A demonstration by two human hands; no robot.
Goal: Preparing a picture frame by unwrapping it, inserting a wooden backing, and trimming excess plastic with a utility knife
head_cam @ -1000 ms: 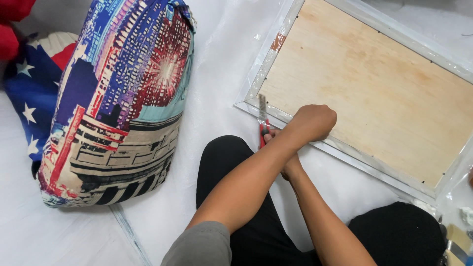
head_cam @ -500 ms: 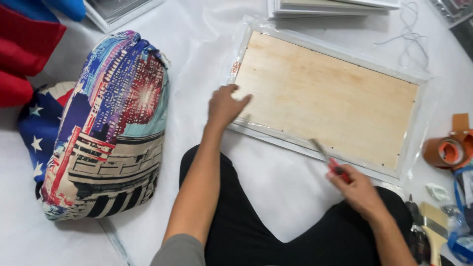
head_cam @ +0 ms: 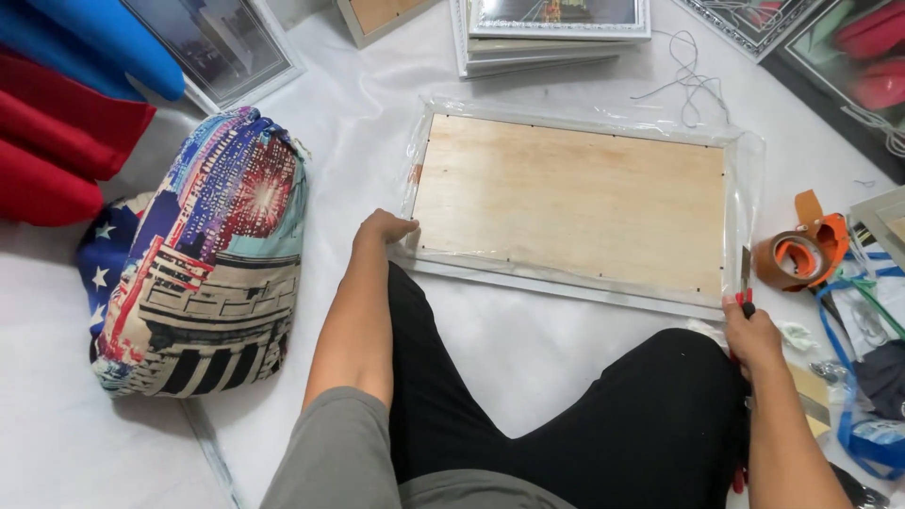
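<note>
A picture frame (head_cam: 570, 203) lies face down on the white sheet, its plywood back up and clear plastic wrap around its edges. My left hand (head_cam: 382, 229) rests with curled fingers on the frame's near left corner. My right hand (head_cam: 751, 332) is closed around a red-handled utility knife (head_cam: 745, 287), whose blade points up at the frame's near right corner, against the plastic wrap.
A printed cushion (head_cam: 212, 254) lies to the left beside red and blue cushions (head_cam: 66, 123). An orange tape dispenser (head_cam: 801, 254) and blue straps (head_cam: 863, 377) sit at the right. More framed pictures (head_cam: 556, 28) are stacked beyond. My black-trousered legs (head_cam: 584, 424) are folded in front.
My right hand has carried the knife rightward along the frame's near edge to its right corner. My left hand has slid down to the near left corner. The view has widened.
</note>
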